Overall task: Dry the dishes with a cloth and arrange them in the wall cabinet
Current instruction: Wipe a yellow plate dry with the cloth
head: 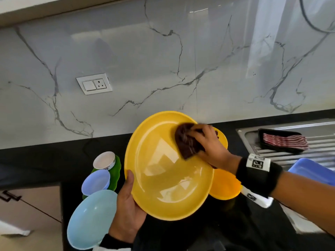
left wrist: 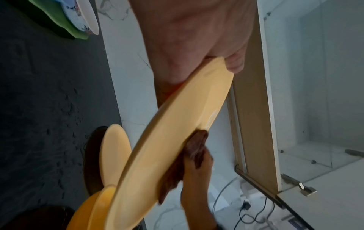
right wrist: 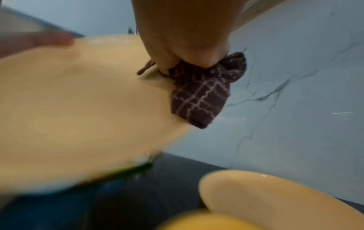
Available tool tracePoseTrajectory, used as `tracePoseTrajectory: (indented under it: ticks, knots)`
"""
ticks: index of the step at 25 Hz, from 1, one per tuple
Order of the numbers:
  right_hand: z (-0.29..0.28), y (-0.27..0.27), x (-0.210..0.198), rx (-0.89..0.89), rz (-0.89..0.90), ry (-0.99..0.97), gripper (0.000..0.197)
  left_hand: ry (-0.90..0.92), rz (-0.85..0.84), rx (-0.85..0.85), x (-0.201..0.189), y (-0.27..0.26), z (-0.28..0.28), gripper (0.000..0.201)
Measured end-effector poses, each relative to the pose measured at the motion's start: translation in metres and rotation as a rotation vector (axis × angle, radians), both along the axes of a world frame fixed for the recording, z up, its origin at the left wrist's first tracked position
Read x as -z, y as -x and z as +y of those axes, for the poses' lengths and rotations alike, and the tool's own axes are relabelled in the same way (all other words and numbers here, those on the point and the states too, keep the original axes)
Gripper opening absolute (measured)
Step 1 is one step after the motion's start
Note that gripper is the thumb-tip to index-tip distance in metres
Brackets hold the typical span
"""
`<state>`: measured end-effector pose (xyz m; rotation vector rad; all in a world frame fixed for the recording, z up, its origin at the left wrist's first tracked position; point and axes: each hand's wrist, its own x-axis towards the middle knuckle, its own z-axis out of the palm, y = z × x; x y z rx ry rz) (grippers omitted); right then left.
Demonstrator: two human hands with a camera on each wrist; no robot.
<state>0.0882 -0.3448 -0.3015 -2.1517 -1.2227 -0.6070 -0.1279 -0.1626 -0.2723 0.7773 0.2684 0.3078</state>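
A large yellow plate [head: 168,176] is held tilted above the black counter. My left hand [head: 126,205] grips its lower left rim, thumb on the upper face, as the left wrist view shows on the plate [left wrist: 177,132]. My right hand [head: 208,142] holds a bunched dark brown checked cloth [head: 186,142] against the plate's upper right rim. In the right wrist view the cloth [right wrist: 201,96] hangs over the edge of the blurred plate [right wrist: 78,116]. The wall cabinet's underside [head: 27,13] shows at the top left.
On the counter lie an orange plate [head: 224,185], another yellow plate [head: 223,140], a light blue plate [head: 90,220], a lilac bowl [head: 96,182], a white bowl [head: 104,160] on a green plate [head: 116,169]. To the right: a steel drainboard [head: 290,153], a black tray with striped cloth [head: 284,141], a blue tub [head: 311,169].
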Motion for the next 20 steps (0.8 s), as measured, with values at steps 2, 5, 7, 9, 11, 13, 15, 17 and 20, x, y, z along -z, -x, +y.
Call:
tracePoseTrajectory:
  ticks: [2, 5, 7, 9, 11, 13, 15, 17, 20]
  knots:
    - [0.032, 0.004, -0.029, 0.071, 0.035, -0.167, 0.060, -0.019, -0.014, 0.073, -0.005, -0.003, -0.012, 0.061]
    - [0.072, 0.040, -0.048, -0.163, -0.115, -0.090, 0.052, 0.020, -0.017, 0.084, -0.003, -0.010, -0.013, 0.076]
    - [0.076, 0.067, -0.032, -0.435, -0.285, 0.057, 0.038, 0.131, -0.162, 0.101, -0.002, -0.007, -0.010, 0.067]
    - [0.065, 0.084, -0.012, -0.634, -0.408, 0.196, 0.031, 0.151, -0.196, 0.117, 0.008, -0.001, -0.005, 0.078]
    - [0.058, 0.083, -0.003, -0.761, -0.502, 0.296, 0.028, 0.146, -0.089, 0.205, 0.010, -0.005, -0.001, 0.094]
    - [0.060, 0.069, -0.010, -0.807, -0.574, 0.333, 0.024, -0.010, -0.044, 0.199, 0.010, -0.005, -0.010, 0.093]
    - [0.066, 0.054, -0.028, -0.743, -0.633, 0.280, 0.027, -0.058, -0.048, 0.159, 0.003, -0.009, -0.019, 0.085]
    - [0.068, 0.042, -0.043, -0.613, -0.607, 0.217, 0.031, -0.048, -0.025, 0.124, 0.002, -0.012, -0.018, 0.079]
    - [0.059, 0.022, -0.050, -0.271, -0.356, 0.145, 0.047, -0.007, -0.018, 0.082, 0.002, -0.015, -0.012, 0.085]
